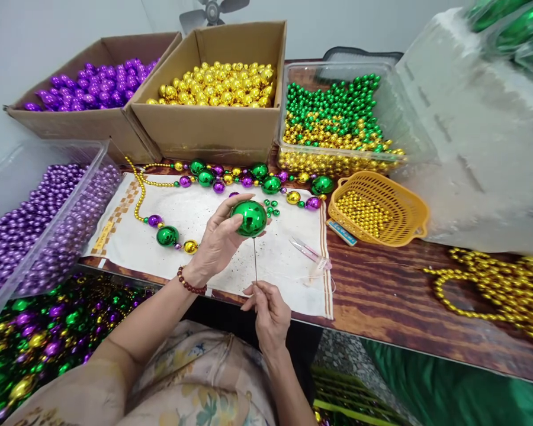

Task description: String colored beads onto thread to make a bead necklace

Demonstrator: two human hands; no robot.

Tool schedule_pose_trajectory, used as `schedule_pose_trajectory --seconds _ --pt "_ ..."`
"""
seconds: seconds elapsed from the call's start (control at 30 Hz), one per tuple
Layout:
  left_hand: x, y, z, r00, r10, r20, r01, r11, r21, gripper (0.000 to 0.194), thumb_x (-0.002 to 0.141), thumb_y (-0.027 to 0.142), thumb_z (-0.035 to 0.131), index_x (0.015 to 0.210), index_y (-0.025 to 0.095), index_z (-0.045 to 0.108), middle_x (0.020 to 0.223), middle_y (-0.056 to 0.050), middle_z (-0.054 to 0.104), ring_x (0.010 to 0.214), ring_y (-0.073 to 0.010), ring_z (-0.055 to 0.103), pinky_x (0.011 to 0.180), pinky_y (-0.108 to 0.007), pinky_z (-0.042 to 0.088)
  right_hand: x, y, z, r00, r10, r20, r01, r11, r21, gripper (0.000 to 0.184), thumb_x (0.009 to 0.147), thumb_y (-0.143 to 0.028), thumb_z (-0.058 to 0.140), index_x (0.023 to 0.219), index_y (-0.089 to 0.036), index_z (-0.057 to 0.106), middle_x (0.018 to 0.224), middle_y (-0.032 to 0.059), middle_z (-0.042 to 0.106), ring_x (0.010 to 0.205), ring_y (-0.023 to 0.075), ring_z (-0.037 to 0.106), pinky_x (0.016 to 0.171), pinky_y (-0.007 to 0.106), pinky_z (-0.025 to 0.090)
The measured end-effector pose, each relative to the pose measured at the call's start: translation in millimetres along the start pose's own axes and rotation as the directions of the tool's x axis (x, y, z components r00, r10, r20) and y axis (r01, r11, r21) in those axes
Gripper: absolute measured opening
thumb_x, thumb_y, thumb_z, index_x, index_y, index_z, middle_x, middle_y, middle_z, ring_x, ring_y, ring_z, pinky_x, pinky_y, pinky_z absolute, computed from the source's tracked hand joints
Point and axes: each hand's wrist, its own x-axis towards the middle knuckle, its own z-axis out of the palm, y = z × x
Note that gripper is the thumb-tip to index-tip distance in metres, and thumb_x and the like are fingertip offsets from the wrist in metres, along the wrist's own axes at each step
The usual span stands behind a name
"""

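My left hand [215,245] is closed around a large shiny green bead [250,220], held above a white cloth [127,236]. From below, a long thin needle [254,260] meets the bead's underside; how far it goes in is hidden. My right hand [270,316] pinches the needle's lower end. A strand of gold, purple and green beads [167,236] curves along the cloth's back and left, partly behind my left hand. Several small green beads [273,211] lie just beyond the large one. Pink-handled thread snips [308,251] rest on the cloth's right side.
Behind the cloth stand cartons of purple beads [93,133] and gold beads [208,127], plus a clear tub [395,112] of green and gold beads. A yellow basket [404,216] is at right, near gold bead strands [493,290]. Another clear tub [102,157] borders the left.
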Motion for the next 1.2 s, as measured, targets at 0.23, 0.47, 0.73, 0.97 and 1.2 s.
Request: schedule_pose_trajectory --seconds 0.23,0.47,0.73,0.97,1.2 --pt "-6.2 -6.4 0.5 0.997 -0.029 0.075 0.029 1.000 0.003 0.040 0.081 0.036 0.075 0.120 0.027 0.068 0.120 -0.007 0.070 0.108 -0.0233 0.068 0.090 -0.035 0.056 12.1 -6.1 8.2 1.000 -0.005 -0.019 0.006 1.000 0.025 0.013 0.102 -0.026 0.051 0.099 -0.018 0.062 0.081 0.0009 0.071 0.047 0.0086 0.064 0.045 0.018 0.048" --pt "-9.8 -5.1 -0.9 0.996 -0.025 0.086 0.025 1.000 0.007 0.040 0.079 0.034 0.076 0.118 0.027 0.069 0.121 -0.007 0.069 0.103 -0.0208 0.068 0.086 -0.031 0.055 18.5 -9.1 9.7 0.999 -0.038 0.014 0.037 0.997 0.065 0.011 0.102 -0.022 0.051 0.099 -0.019 0.061 0.075 -0.0032 0.067 0.044 0.0064 0.062 0.044 0.016 0.046" --pt "-9.4 -7.0 -2.3 0.997 -0.039 0.071 0.040 0.999 -0.012 0.042 0.078 0.034 0.076 0.118 0.027 0.069 0.118 -0.005 0.068 0.098 -0.0202 0.069 0.087 -0.034 0.056 20.9 -2.6 12.8 0.999 -0.015 0.034 0.012 0.996 0.092 0.011 0.103 -0.022 0.050 0.099 -0.019 0.060 0.073 -0.0044 0.064 0.043 0.0058 0.060 0.044 0.016 0.047" --pt "3.4 1.9 -9.0 0.999 -0.022 -0.029 0.021 0.999 -0.049 0.034 0.081 0.034 0.071 0.113 0.026 0.065 0.110 -0.004 0.069 0.098 -0.0205 0.069 0.086 -0.035 0.056 10.4 -3.4 5.3 0.994 -0.071 0.084 0.079 0.993 -0.090 0.011 0.101 -0.017 0.050 0.101 -0.019 0.060 0.072 -0.0048 0.065 0.042 0.0054 0.060 0.046 0.016 0.048" --pt "10.6 3.2 -9.3 0.996 -0.091 -0.024 0.090 0.994 -0.057 0.040 0.081 0.040 0.069 0.117 0.024 0.063 0.112 -0.007 0.068 0.092 -0.0199 0.070 0.072 -0.028 0.053 -1.4 -2.4 6.1 0.991 -0.111 0.079 0.124 0.975 -0.183 0.012 0.102 -0.014 0.047 0.102 -0.019 0.058 0.075 -0.0039 0.070 0.042 0.0054 0.061 0.049 0.016 0.050"
